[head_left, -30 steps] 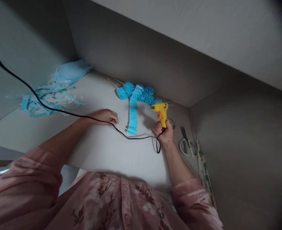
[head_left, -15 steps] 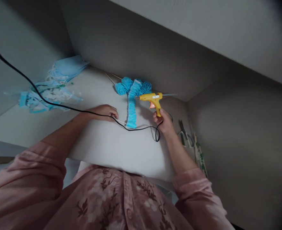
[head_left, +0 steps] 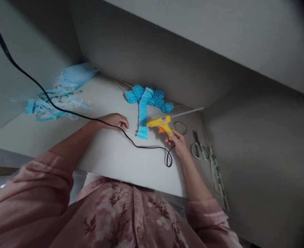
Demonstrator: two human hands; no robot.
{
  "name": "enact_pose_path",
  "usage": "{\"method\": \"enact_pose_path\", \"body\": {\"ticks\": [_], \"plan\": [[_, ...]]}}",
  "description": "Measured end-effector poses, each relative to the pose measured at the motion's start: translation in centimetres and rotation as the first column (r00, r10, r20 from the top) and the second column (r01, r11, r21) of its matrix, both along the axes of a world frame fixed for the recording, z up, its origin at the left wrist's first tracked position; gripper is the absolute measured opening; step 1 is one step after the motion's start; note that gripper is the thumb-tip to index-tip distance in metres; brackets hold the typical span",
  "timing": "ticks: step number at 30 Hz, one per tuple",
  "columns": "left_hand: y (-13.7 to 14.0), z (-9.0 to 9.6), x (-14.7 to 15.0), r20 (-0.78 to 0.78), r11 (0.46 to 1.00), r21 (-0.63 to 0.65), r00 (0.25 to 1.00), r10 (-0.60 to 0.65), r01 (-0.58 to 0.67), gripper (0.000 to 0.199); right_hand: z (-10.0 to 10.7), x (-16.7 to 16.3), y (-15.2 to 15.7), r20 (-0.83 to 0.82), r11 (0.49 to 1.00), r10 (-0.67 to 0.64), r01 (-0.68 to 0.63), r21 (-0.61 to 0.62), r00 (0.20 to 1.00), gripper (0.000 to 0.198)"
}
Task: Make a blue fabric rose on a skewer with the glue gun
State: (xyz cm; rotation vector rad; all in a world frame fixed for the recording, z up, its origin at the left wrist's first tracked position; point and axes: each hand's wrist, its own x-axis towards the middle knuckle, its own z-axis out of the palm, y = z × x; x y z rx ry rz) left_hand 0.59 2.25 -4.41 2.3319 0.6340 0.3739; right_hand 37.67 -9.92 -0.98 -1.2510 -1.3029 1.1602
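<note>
My right hand [head_left: 178,141] is wrapped round the grip of a yellow glue gun [head_left: 159,123] with an orange trigger and a clear glue stick [head_left: 188,112] out of its back. The gun's nozzle is over the lower part of a pleated blue strip [head_left: 143,112]; I cannot tell whether it touches. In my left hand [head_left: 118,121], closed, is a thin white stick [head_left: 130,131] whose tip meets the strip's lower end. The strip's upper end lies among several blue fabric roses [head_left: 159,94] on thin stems.
A black cord [head_left: 72,113] crosses over my left forearm to the gun. Left lie cut scraps [head_left: 55,105] and blue face masks [head_left: 76,75]. To the right are a tape roll [head_left: 180,128], scissors [head_left: 199,148] and sticks with green bits [head_left: 218,175]. Grey walls [head_left: 141,51] surround the white table [head_left: 126,162].
My right hand has brought the glue gun down toward me, from the strip's upper part to near its lower end. My left hand has hardly moved and keeps the stick.
</note>
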Motion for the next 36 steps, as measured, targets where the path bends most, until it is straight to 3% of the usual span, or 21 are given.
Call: {"method": "enact_pose_path", "body": {"ticks": [15, 20, 26, 33, 36], "plan": [[-0.3, 0.5, 0.1, -0.007, 1.0, -0.011, 1.0, -0.005, 0.005, 0.024, -0.8, 0.7, 0.6, 0.019, 0.999, -0.02, 0.021, -0.05, 1.0, 0.039], [-0.1, 0.2, 0.1, 0.009, 1.0, 0.002, 1.0, -0.027, 0.027, 0.027, -0.5, 0.8, 0.4, -0.116, 0.998, -0.056, 0.051, -0.046, 0.992, 0.04], [-0.4, 0.8, 0.2, -0.004, 1.0, -0.014, 1.0, -0.024, 0.024, 0.025, -0.7, 0.4, 0.5, 0.025, 0.998, -0.025, 0.027, -0.057, 0.999, 0.044], [-0.7, 1.1, 0.4, 0.031, 0.999, 0.012, 0.998, -0.053, 0.053, 0.023, 0.7, 1.9, 0.0, -0.386, 0.998, -0.055, 0.05, -0.022, 0.921, 0.063], [-0.7, 1.2, 0.3, 0.011, 0.999, -0.009, 0.999, -0.043, 0.043, 0.021, 1.7, 2.5, -0.4, -0.485, 0.994, -0.08, 0.106, 0.026, 0.871, 0.056]]}}
